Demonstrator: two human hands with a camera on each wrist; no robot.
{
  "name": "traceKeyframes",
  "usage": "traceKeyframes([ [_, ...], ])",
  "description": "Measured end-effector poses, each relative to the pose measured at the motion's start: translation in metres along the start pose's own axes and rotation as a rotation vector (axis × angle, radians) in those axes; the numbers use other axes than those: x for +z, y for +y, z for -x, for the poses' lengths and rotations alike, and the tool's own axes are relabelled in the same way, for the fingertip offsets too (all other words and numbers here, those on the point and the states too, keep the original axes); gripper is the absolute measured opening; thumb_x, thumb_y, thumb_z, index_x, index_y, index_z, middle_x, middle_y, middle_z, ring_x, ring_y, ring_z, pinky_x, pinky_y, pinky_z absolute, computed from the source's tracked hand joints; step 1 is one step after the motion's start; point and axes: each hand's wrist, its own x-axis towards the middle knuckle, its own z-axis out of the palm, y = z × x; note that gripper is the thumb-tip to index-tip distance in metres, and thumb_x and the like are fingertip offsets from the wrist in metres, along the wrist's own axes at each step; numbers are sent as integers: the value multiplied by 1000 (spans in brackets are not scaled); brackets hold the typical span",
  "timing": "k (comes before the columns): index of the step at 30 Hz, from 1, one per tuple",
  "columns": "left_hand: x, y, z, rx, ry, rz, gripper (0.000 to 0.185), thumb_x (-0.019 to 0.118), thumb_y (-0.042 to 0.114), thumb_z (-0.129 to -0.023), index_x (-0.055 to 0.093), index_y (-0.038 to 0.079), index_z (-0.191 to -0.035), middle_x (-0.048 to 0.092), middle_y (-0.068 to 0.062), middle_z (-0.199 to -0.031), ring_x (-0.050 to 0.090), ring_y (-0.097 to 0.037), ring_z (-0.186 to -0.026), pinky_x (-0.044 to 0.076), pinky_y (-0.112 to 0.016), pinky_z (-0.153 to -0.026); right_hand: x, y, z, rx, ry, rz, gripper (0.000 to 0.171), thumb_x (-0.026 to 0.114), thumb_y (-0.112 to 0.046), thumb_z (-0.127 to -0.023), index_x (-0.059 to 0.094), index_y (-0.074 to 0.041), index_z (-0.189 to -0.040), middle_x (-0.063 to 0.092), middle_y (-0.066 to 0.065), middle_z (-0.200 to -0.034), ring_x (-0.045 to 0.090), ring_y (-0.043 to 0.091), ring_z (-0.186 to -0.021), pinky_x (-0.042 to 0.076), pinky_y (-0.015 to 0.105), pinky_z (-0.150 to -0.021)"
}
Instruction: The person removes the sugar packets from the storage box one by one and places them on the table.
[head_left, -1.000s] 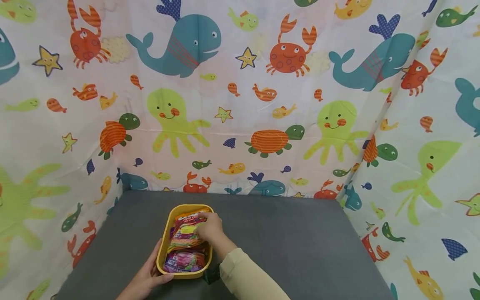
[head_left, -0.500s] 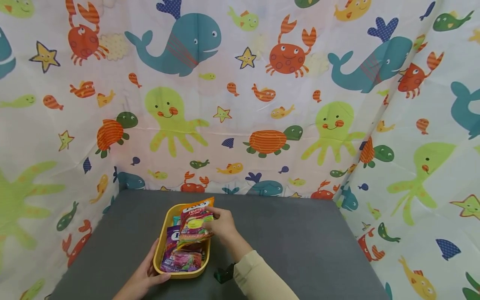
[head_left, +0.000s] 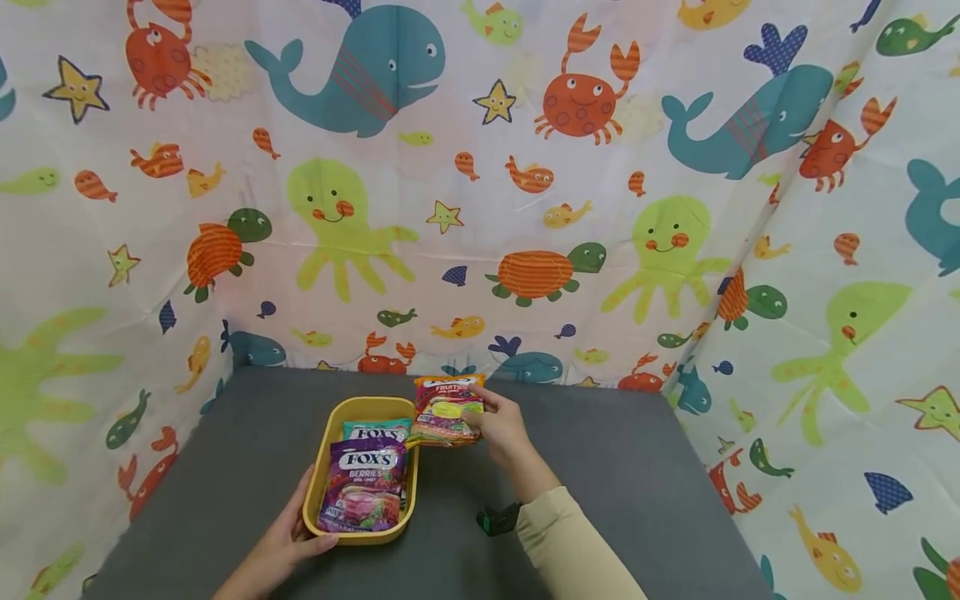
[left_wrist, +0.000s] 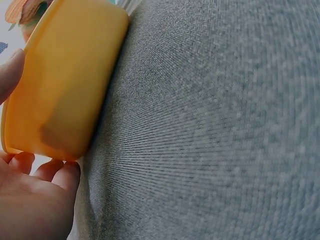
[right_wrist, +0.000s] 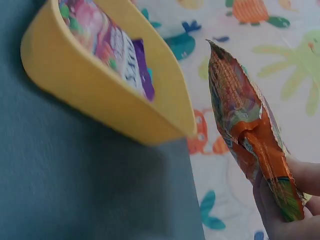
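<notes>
Right hand (head_left: 501, 427) pinches the orange candy packet (head_left: 448, 410) by its right edge, held in the air at 1 o'clock of the yellow tray (head_left: 324, 475), just beside its far rim. Packet judged light, crinkly, pliant, slippery film (sealed edge the surest hold). Left hand (head_left: 283, 546) grips the tray's near-left corner, at 7 o'clock.

The right hand (head_left: 501, 427) has lifted the orange candy bag (head_left: 447, 410) up out of the yellow tub (head_left: 321, 479) — a second ago it lay on top of the pile there — and now holds it in the air just right of the tub's far end. With it gone, a purple bag (head_left: 363, 495) and a teal bag (head_left: 377, 432) are uncovered inside.
</notes>
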Motion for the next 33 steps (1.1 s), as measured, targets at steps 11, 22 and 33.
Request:
traceKeyframes([
  [11, -4, -7, -2, -14, 0, -58, 118, 78, 28, -90, -15, 25, -162, -7, -21, -169, 10, -46, -152, 31, -57, -116, -33, 24, -21, -5, 96, -1, 51, 65, -1, -96, 58, -16, -145, 57, 20, -145, 65, 23, -107, 52, 26, -74],
  [22, -3, -2, -3, -20, 5, -53, 119, 79, 28, -89, -15, 23, -162, -7, -22, -169, 10, -47, -152, 29, -58, -117, -39, 51, -27, 4, 117, 35, 52, 65, -1, -96, 57, -12, -145, 55, 24, -145, 63, 23, -101, 51, 28, -74],
  [33, -1, -1, -4, -28, 19, -54, 118, 78, 29, -90, -15, 23, -162, -5, -23, -168, 15, -48, -151, 30, -57, -116, -36, 63, -31, 14, 101, 46, 52, 64, 2, -95, 58, -12, -144, 60, 23, -139, 58, 19, -84, 43, 27, -64],
])
